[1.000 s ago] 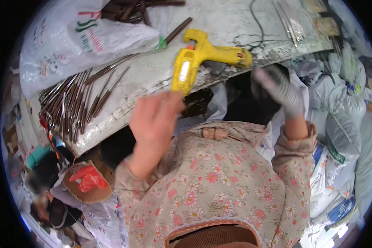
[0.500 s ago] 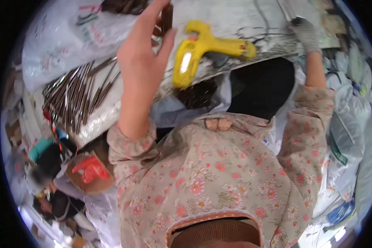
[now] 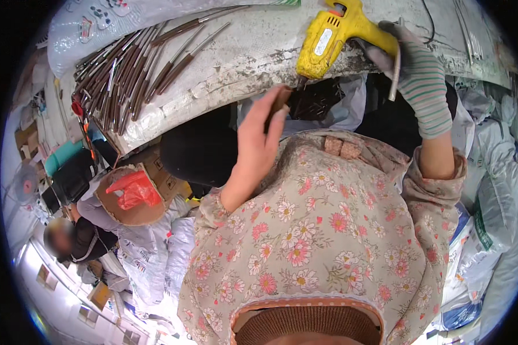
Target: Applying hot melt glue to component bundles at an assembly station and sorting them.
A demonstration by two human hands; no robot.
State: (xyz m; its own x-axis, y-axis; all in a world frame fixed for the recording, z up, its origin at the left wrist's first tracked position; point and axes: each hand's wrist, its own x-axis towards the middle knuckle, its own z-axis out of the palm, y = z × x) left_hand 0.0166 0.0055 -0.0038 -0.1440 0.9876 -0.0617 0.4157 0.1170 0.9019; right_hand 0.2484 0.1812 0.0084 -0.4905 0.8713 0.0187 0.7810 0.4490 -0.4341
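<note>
left hand (image 3: 258, 141) bare, raised below the counter's (image 3: 242, 57) near edge, fingers closed around a short brown stick piece (image 3: 281, 100) at the fingertips. right hand (image 3: 417, 72) in a striped grey glove, curled around a thin pale rod (image 3: 395, 72) held upright, touching the handle of the yellow glue gun (image 3: 336, 34) lying at the counter's near edge. heap of brown sticks (image 3: 126, 69) spread toward the counter's left end. round basket with a red bag (image 3: 133, 192) sits below the counter, to the left.
</note>
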